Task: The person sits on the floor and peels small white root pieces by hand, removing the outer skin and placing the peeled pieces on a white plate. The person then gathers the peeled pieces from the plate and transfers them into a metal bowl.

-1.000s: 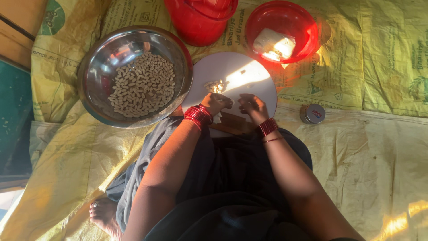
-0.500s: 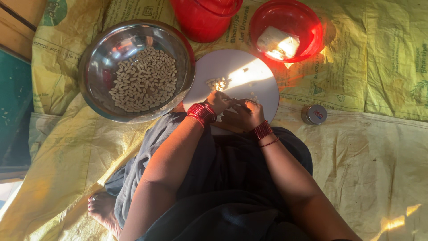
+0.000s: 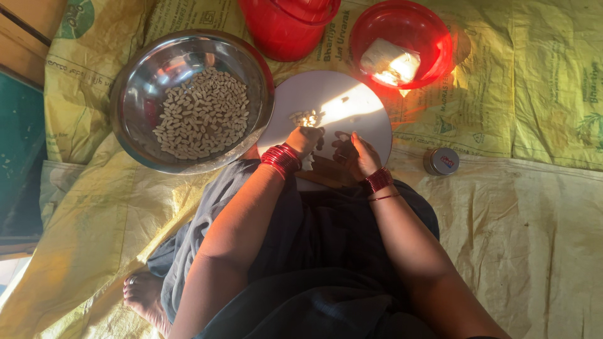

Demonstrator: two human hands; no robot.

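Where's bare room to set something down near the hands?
Free: yellow sheet right of the small tin, and the sheet left of the knee, below the steel bowl. Crowded: white board under left hand and right hand, hemmed by red bowl and red bucket.

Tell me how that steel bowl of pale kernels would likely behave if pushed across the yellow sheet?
The steel bowl is round-bottomed, so it would probably rock or tip. The kernels lie loose and would likely shift. The yellow sheet is wrinkled, so it may bunch.

Left hand [image 3: 304, 139] curled, fingers bent inward; right hand [image 3: 353, 152] half open, palm leftward. Both forearms extended forward, wrists close.
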